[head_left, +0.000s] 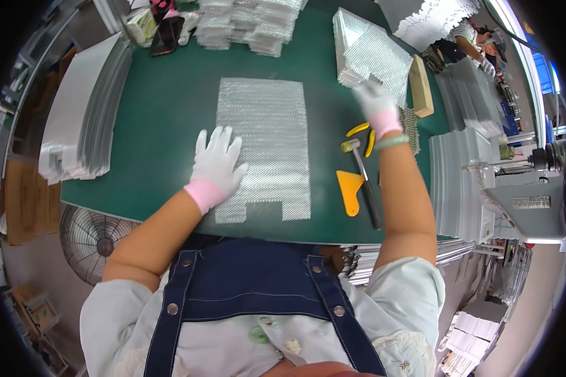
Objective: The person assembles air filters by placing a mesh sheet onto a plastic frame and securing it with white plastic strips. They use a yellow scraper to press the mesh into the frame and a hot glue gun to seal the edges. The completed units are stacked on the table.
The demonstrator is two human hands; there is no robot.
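Note:
A silvery, finely ribbed metal mesh sheet, with a notch in its near edge, lies flat on the green tabletop. My left hand, in a white glove with a pink cuff, rests on the sheet's left side with fingers spread. At the back right, my gloved right hand is at the near edge of a stack of similar sheets. Its fingers are blurred, and I cannot see whether they grip a sheet. Below that hand lie yellow-handled pliers, a hammer and a yellow scraper.
Tall stacks of panels stand left and right. More mesh sheets and a phone sit at the back. A wooden block borders the right stack. A floor fan stands below left; another person is far right.

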